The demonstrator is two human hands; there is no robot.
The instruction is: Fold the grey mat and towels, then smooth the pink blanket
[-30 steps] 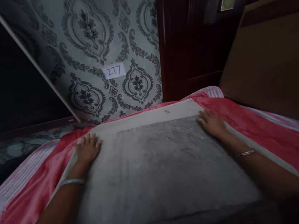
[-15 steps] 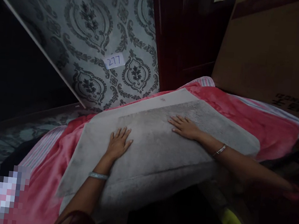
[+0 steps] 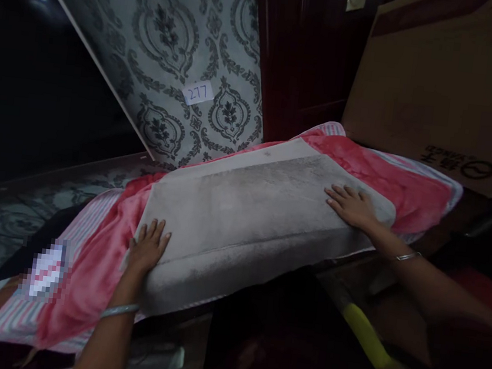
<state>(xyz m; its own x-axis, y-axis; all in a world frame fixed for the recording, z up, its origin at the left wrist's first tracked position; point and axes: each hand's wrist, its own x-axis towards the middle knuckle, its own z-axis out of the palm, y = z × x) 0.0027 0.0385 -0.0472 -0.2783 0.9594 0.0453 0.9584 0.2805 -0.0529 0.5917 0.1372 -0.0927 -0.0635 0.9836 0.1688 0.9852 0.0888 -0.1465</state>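
A grey folded cloth (image 3: 252, 209) lies across a pink blanket (image 3: 99, 262) on a raised surface. My left hand (image 3: 146, 248) rests flat on the cloth's near left corner, fingers spread and open. My right hand (image 3: 350, 205) lies flat near the cloth's right end, fingers stretched out. Each wrist wears a thin bangle. Neither hand holds anything.
Patterned grey wallpaper with a paper label "277" (image 3: 198, 92) is behind. A dark red wooden door (image 3: 305, 55) stands beside it, and a cardboard box (image 3: 444, 83) at the right. A yellow-green bar (image 3: 366, 337) runs low right. Striped fabric (image 3: 85, 225) edges the blanket.
Both hands slid outward from the middle of the grey cloth toward its left and right ends. The view pulled back and shifted, showing more of the cloth's near edge.
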